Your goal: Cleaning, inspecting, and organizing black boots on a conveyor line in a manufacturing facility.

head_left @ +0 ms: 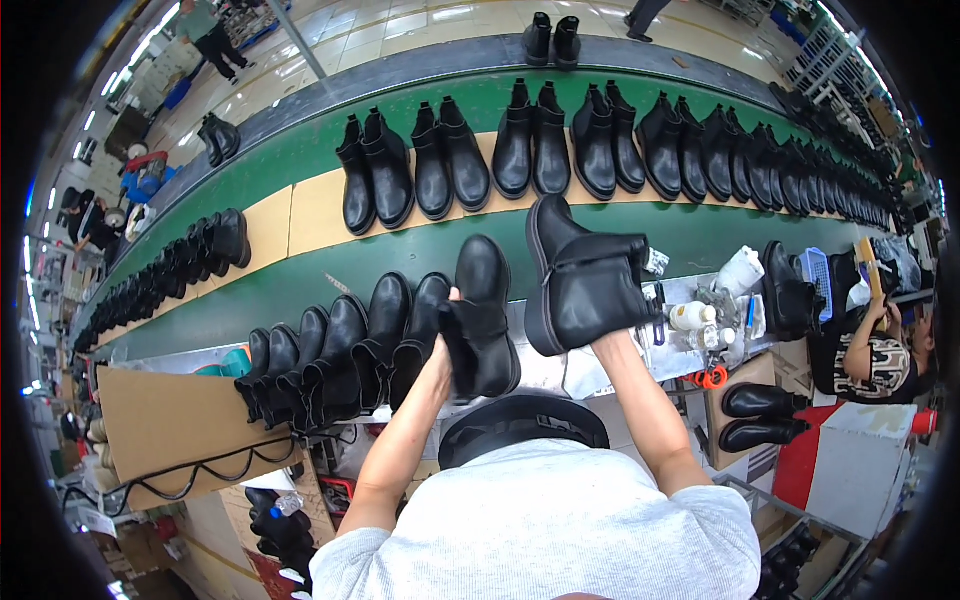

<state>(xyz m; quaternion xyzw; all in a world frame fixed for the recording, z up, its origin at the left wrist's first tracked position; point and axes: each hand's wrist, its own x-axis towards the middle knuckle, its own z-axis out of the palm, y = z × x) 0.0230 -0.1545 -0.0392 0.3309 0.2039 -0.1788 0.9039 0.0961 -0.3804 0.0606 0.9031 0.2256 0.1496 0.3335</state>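
My left hand (441, 345) is closed on a black ankle boot (484, 275), toe pointing away from me; a fingertip shows at the boot's left side. My right hand (609, 343) holds another black ankle boot (592, 290), turned on its side with its sole to the left and its shaft to the right. That boot hides the fingers of my right hand. The two boots are side by side in front of me, apart from each other. Just left of my left hand, a row of black boots (345, 330) stands along the near bench edge.
Pairs of black boots (435, 165) line brown board (290, 215) on the green conveyor (290, 120). At right are white bottles (692, 317), orange-handled scissors (711, 377) and a blue basket (817, 280). A co-worker (880, 355) sits far right. Cardboard (170, 425) stands at left.
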